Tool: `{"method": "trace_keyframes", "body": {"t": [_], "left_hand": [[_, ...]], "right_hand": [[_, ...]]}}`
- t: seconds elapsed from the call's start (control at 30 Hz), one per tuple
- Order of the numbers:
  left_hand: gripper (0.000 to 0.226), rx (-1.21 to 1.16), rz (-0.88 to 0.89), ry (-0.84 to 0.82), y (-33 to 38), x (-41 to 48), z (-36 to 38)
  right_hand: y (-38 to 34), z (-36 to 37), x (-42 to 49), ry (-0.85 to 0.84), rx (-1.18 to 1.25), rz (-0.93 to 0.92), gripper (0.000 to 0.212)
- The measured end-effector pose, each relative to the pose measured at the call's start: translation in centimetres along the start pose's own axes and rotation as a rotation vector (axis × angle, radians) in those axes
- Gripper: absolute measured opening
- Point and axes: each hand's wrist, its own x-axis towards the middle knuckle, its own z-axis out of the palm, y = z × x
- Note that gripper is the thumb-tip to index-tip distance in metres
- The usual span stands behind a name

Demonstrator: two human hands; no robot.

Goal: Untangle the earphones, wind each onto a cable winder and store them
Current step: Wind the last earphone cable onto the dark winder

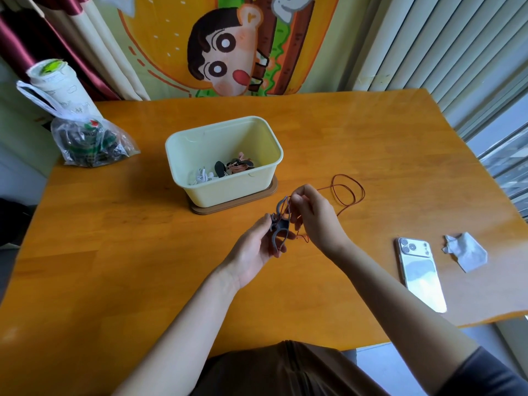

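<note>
- We see the left hand palm up above the middle of the table, its fingers curled round a grey cable winder.
- The right hand pinches the red earphone cable at the winder's top, fingers narrow.
- The rest of the cable trails right and lies in loose loops on the table.
- Behind the hands, a cream box holds wound earphones, white and pink.
- A phone lies face down, well to the right.
</note>
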Motion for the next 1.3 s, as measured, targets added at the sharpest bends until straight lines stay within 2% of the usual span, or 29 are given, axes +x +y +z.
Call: {"method": "trace_keyframes", "body": {"t": [0.1,0.2,0.37,0.53,0.63,0.77,0.9,1.1,1.23,1.3], "left_hand": [[0.038,0.021,0.102,0.015,-0.2,0.0,0.2],[0.03,0.212,0.154,0.062,0.0,-0.2,0.3],[0.024,0.432,0.087,0.065,0.6,-0.5,-0.3],[0.019,0.174,0.042,-0.004,0.8,-0.6,0.0],[0.019,0.126,0.089,0.053,0.6,-0.4,0.3],[0.009,0.277,0.16,0.176,0.8,0.0,0.0],[0.011,0.389,0.235,0.282,1.2,0.3,-0.8],[0.013,0.506,0.261,0.309,1.6,0.5,-0.9],[0.009,0.517,0.239,0.288,1.8,0.5,-0.6],[0.009,0.539,0.228,0.294,1.9,0.5,-0.6]], "right_hand": [[-0.3,0.4,0.2,0.021,0.081,0.023,0.02],[-0.4,0.6,0.3,0.041,0.135,0.028,0.021],[-0.1,0.7,0.1,0.064,0.157,0.029,0.021],[-0.3,0.6,-0.2,0.075,0.174,0.02,0.022],[-0.2,0.1,-0.1,0.077,0.049,-0.003,0.018],[-0.3,-1.0,0.1,0.123,-0.256,-0.136,0.01],[-0.8,-2.2,-0.1,0.01,-0.458,-0.238,0.019],[-1.9,-3.3,0.3,-0.117,-0.65,-0.456,0.022],[-2.5,-3.7,0.4,-0.101,-0.827,-0.57,0.035],[-2.5,-3.7,0.2,-0.103,-0.838,-0.578,0.028]]}}
